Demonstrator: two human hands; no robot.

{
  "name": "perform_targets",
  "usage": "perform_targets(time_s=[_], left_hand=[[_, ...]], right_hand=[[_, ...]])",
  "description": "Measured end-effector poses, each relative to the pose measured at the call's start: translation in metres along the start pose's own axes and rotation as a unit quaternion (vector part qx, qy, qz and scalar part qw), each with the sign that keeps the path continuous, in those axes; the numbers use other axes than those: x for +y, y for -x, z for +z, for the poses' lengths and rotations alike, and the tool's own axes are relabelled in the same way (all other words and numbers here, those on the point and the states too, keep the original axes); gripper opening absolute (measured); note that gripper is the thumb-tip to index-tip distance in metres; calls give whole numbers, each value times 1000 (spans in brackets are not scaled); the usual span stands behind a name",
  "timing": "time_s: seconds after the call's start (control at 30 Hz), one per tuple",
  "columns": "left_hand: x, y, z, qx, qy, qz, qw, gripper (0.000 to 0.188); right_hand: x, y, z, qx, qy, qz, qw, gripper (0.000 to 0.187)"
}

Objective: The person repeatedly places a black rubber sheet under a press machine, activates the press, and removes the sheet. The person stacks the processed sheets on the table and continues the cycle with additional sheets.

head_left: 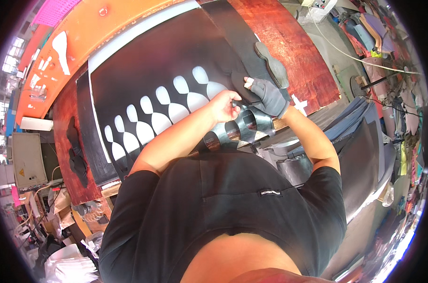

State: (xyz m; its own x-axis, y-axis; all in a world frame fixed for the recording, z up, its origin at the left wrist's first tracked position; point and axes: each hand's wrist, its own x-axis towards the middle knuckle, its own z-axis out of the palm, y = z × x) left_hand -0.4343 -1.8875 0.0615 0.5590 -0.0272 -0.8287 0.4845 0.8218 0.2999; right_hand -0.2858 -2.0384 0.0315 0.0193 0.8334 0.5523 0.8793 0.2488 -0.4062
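A large black sheet (pixel 162 61) lies on the table before me. A row of sole-shaped cutouts (pixel 160 123) runs across it, showing white underneath. My bare left hand (pixel 225 106) is closed at the right end of this row, with dark sheet material between thumb and fingers. Close beside it is my right hand (pixel 268 97) in a grey glove with bare fingertips. Its fingers are bent in over a dark, sole-shaped piece (pixel 238 81); whether they grip it is hidden. Below both hands, a cut-out strip of the sheet (pixel 248 120) hangs over the table's near edge.
Dark soles (pixel 271 65) are stacked on the red-brown board (pixel 299 42) at right. More dark soles (pixel 77 162) lie on the left board. An orange machine beam (pixel 89 30) spans the far side. A grey box (pixel 29 159) stands left; dark sheets (pixel 360 151) are piled right.
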Motion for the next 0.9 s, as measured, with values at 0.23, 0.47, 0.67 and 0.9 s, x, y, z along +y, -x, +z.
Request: perform_targets(time_s=[0.23, 0.47, 0.67, 0.9], left_hand=[[14, -5, -7, -106, -15, 2, 994, 22], [0, 63, -1, 14, -49, 174, 984, 29], [55, 80, 1, -138, -22, 115, 984, 51], [27, 123, -45, 36, -85, 323, 942, 40]], right_hand=[[-1, -8, -3, 38, -92, 38, 994, 64], [1, -76, -50, 189, -276, 298, 894, 42], [-62, -95, -53, 62, 66, 50, 995, 51], [-120, -83, 14, 1, -17, -90, 996, 71]])
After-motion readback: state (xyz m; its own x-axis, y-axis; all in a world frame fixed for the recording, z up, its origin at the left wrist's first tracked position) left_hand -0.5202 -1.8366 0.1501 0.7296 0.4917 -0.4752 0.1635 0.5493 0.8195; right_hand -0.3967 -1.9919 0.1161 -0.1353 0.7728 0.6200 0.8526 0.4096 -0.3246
